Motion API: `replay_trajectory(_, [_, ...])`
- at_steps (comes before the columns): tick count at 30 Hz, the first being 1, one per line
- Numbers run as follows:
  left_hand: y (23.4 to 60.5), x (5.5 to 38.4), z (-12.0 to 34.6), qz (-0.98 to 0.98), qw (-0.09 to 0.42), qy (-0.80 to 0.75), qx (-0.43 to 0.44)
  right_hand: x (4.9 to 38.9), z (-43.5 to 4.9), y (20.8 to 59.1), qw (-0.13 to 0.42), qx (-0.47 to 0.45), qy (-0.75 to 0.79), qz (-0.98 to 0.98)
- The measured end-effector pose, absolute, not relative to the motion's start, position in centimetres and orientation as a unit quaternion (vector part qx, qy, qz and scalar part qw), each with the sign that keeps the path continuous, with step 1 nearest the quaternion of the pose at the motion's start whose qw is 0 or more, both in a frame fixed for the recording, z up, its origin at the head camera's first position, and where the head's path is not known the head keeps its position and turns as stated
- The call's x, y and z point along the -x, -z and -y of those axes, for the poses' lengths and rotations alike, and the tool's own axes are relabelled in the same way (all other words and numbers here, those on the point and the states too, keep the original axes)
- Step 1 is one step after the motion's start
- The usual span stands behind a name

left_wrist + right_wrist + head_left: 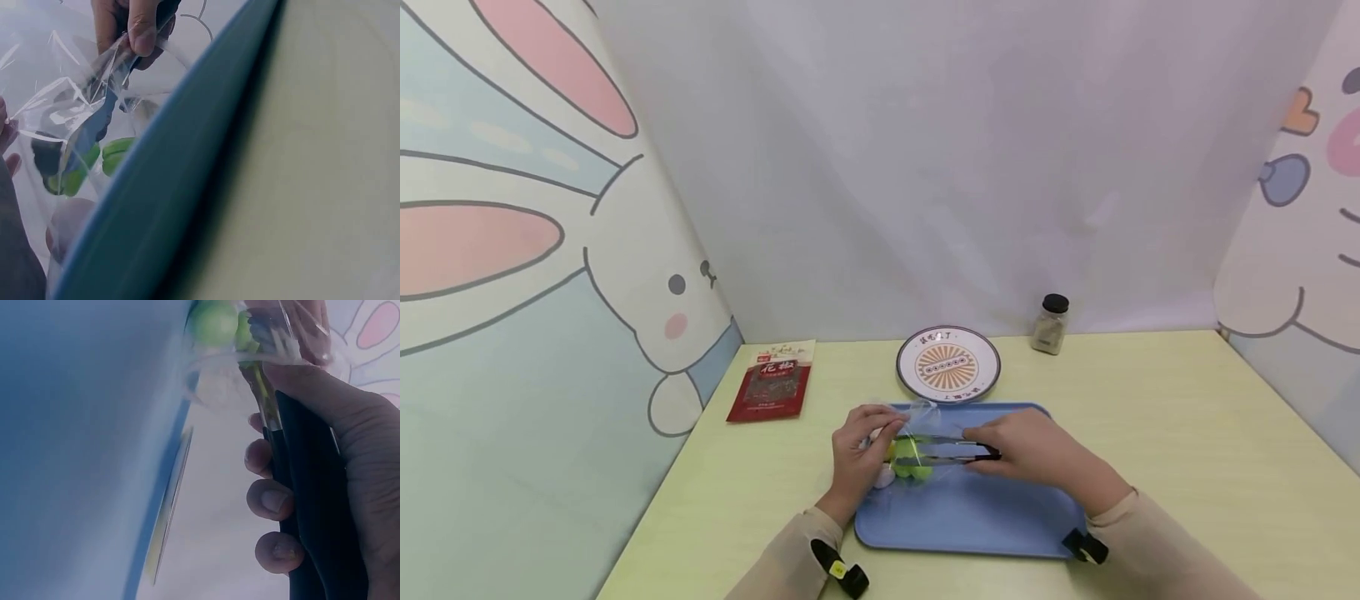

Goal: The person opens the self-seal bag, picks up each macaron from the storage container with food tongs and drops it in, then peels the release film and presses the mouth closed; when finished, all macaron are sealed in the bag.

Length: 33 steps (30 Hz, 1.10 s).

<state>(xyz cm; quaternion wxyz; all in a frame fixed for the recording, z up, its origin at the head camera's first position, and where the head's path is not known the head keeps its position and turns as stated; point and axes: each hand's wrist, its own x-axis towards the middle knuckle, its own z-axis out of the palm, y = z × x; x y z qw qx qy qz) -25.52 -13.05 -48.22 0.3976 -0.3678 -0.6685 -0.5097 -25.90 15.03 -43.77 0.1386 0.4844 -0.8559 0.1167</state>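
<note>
My left hand (pixel 853 457) pinches the edge of a clear plastic bag (pixel 927 412) over the left part of the blue tray (pixel 977 521). My right hand (pixel 1036 448) grips a pair of tongs (pixel 322 481) by their black handles, thumb on one side and fingers on the other. The metal arms of the tongs point left into the bag. Around their tips are bright green pieces (pixel 115 155), seen through the plastic. A pale round piece (pixel 884 477) sits beside the green ones, below my left fingers.
A white plate (pixel 947 364) with an orange pattern stands just behind the tray. Farther back right is a glass jar (pixel 1048 332) with a black lid. A red spice packet (pixel 771 383) lies at the left on the pale table (pixel 1172 442). Cartoon-printed walls close off both sides.
</note>
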Motion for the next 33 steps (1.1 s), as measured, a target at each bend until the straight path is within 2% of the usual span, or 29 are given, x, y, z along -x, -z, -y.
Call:
replay_trajectory(6, [47.6,25.3,12.9,0.664,0.404,0.506,0.373,25.5,-14.4,43.9,0.139,-0.487,-0.115,0.855])
replay_trajectory(17, [49.8,26.3,13.5,0.675,0.398,0.505,0.362,25.1,-14.2,43.9,0.149,-0.484,-0.114,0.855])
replay_trajectory(24, [50.0,26.5,13.7,0.682,0.392,0.501,0.362,24.8,-14.3,43.6,0.106,-0.442,-0.105,0.885])
replay_trajectory(33, [49.8,26.2,13.6,0.695,0.385,0.493,0.355,24.6,-16.0,42.0,0.081,-0.395,-0.09,0.911])
